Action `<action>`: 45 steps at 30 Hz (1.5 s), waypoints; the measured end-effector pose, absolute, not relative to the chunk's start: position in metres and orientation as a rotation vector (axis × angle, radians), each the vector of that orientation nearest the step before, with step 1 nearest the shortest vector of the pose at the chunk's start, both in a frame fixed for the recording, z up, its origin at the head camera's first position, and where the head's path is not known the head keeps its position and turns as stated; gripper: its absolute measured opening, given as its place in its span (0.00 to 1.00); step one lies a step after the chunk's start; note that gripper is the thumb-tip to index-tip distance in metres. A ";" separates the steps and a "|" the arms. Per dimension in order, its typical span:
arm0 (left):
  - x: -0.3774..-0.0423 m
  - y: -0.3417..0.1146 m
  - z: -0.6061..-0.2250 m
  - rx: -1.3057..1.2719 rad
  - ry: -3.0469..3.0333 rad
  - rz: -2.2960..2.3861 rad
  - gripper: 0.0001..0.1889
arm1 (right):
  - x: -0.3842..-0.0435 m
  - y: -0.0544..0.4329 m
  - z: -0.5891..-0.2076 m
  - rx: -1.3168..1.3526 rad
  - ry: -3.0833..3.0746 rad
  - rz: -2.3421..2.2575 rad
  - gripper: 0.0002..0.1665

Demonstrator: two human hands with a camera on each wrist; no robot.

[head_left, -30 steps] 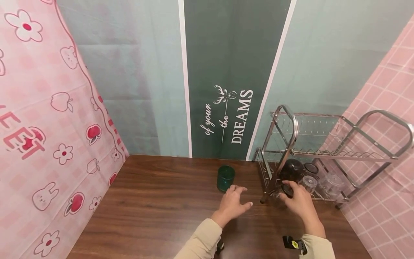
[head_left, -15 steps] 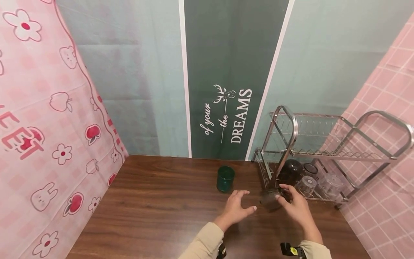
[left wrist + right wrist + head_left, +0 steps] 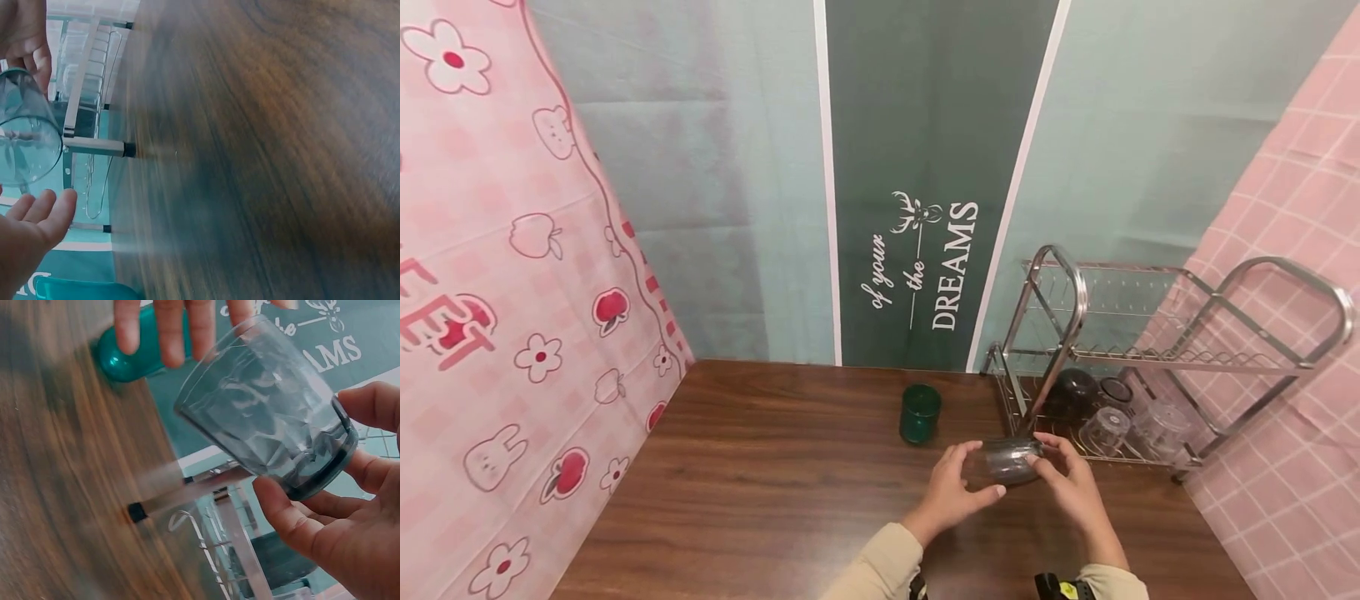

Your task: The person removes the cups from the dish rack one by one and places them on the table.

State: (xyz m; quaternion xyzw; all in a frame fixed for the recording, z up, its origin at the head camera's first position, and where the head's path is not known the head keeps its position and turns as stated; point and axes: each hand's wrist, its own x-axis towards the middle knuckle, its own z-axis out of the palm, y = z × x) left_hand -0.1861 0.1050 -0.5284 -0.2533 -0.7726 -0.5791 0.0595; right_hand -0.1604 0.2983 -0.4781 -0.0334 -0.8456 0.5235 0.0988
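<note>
Glass [image 3: 1009,461], tipped on its side above the table [image 3: 760,475], is pinched near its base by the right hand [image 3: 1078,492]. The left hand [image 3: 951,496] spreads by the rim, gripping nothing. This looks like a two-handed pass; next would call for gentle left-hand support before the right loosens. Beyond stand a green cup [image 3: 920,414] and, to the right, a metal rack [image 3: 1195,362].

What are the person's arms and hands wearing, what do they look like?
The left hand and right hand wear no gloves. The left sleeve and right sleeve are cream. Black bands show near both wrists, the right one with a bright yellow mark.
</note>
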 end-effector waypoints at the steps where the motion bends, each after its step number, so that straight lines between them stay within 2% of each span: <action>1: -0.185 0.105 -0.528 -0.769 -2.322 -1.791 0.35 | -0.161 0.297 -0.479 -0.109 -2.482 1.581 0.23; 6: -0.184 0.106 -0.523 -0.688 -2.270 -1.993 0.38 | -0.161 0.291 -0.485 -0.131 -2.365 1.771 0.22; 15: -0.187 0.107 -0.521 -0.509 -2.068 -2.202 0.25 | -0.160 0.282 -0.492 -0.063 -2.116 2.104 0.22; 26: -0.180 0.103 -0.507 -0.453 -1.993 -2.246 0.23 | -0.157 0.278 -0.490 -0.029 -2.147 2.094 0.22; 31: -0.172 0.094 -0.482 -0.468 -1.912 -2.279 0.22 | -0.156 0.277 -0.487 0.027 -2.198 2.023 0.24; 34: -0.172 0.091 -0.479 -0.468 -1.944 -2.276 0.22 | -0.155 0.277 -0.488 0.036 -2.243 1.963 0.23; 45: -0.197 0.063 -0.506 -0.674 -2.175 -1.911 0.26 | -0.156 0.288 -0.471 0.087 -2.710 1.277 0.25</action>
